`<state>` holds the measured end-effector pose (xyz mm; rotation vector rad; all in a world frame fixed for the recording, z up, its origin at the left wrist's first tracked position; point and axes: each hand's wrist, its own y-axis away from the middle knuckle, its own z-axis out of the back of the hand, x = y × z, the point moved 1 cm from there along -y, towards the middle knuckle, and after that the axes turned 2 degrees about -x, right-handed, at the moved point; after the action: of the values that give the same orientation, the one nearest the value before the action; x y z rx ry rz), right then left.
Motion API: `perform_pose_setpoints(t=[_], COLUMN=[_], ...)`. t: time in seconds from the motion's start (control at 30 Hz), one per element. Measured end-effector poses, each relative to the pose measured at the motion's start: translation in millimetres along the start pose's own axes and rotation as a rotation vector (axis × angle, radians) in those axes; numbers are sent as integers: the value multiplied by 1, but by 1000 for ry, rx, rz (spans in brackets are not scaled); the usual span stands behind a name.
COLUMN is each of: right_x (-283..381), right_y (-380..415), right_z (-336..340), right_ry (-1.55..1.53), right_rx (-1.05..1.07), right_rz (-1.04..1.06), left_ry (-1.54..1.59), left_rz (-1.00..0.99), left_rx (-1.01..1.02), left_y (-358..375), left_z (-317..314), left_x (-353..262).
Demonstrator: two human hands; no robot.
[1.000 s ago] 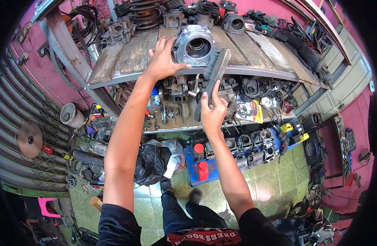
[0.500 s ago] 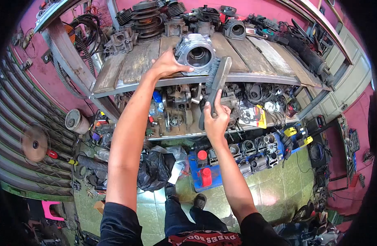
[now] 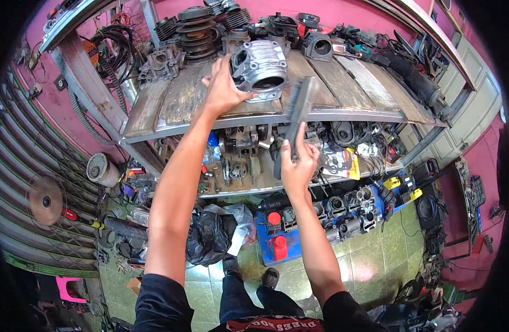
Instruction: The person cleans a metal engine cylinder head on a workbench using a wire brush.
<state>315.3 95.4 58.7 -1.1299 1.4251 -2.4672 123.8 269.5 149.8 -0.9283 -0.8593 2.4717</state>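
Observation:
A silvery finned engine cylinder block with a wide round bore is at the front of the wooden shelf top. My left hand grips its left side, thumb along the lower edge and fingers behind, partly hidden. The block is tipped so its bore faces down toward me. In my right hand is a brush with dark bristles, held by the handle. It points upward, bristles facing left toward the block, with a small gap between them.
Greasy engine parts, including a stack of finned cylinders, line the back of the shelf. A lower shelf holds more parts. On the floor, a blue tray bears red bottles and metal parts, near a black plastic bag.
My left hand has tilted the cylinder block, so its bore has turned from facing me to facing downward. The brush has shifted slightly right and down, with its bristles now slightly apart from the block.

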Motion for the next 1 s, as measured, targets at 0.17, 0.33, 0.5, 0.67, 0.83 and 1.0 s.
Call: perform_pose_setpoints(t=[0.17,0.33,0.5,0.67,0.83,1.0], right_x=[37,62,47,52,39,47], right_y=[-41,-85,-50,-66,-53,-63], right_z=[23,12,31,21,20,22], right_ry=[62,250,279,310,339,343], right_rx=[-48,12,85,127,111,107], right_rz=[178,475,547,637,677,622], left_ry=[-3,73,94,99,39,-13], left_rz=[-138,-130,-114,-166,-248,-237], left_rx=[-144,-221,-233,-292,-367,-308], left_y=[14,21,23,27,28,32], left_z=[4,1,-1,-2,-4,4], left_x=[-14,-22,-18,-26,-29,-42])
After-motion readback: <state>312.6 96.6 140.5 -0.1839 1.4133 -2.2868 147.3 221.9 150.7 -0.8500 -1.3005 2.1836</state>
